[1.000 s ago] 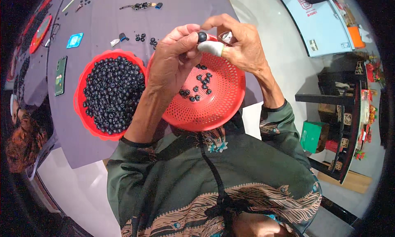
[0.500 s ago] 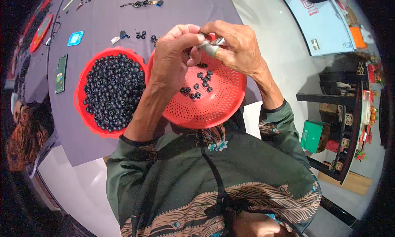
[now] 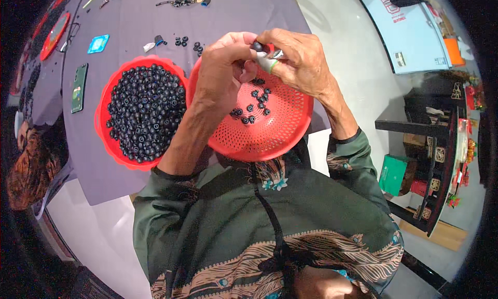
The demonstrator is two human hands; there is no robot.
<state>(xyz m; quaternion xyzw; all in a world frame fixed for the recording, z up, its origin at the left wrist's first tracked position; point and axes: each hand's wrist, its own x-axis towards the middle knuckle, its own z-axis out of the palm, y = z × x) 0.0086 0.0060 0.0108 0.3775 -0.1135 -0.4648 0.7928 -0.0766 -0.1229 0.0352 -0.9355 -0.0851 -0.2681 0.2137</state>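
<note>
Both my hands are raised close together over a red perforated colander [image 3: 244, 146], which holds several loose black beads [image 3: 250, 108]. My left hand [image 3: 223, 65] is closed, with thumb and forefinger at a round black bead [image 3: 257, 46]. Right against it, my right hand [image 3: 298, 60] is closed around a small shiny metal tool [image 3: 278, 54], whose exact kind is hidden by the fingers. A white wrap with a green edge [image 3: 267, 63] covers the right thumb. Just left of the colander stands a red scalloped bowl [image 3: 104, 135] heaped with black beads [image 3: 145, 112].
Loose beads [image 3: 181, 41] lie beyond the colander on the grey cloth [image 3: 129, 19]. A blue packet [image 3: 98, 44], a dark green phone [image 3: 79, 89] and a beaded string [image 3: 181, 3] lie there too. Another person's patterned sleeve [image 3: 33, 169] shows at far left. A black shelf [image 3: 415, 122] stands right.
The black bead between my fingertips now shows more fully, as my left thumb has drawn back from it. My hands otherwise stay nearly in place; the view has shifted slightly.
</note>
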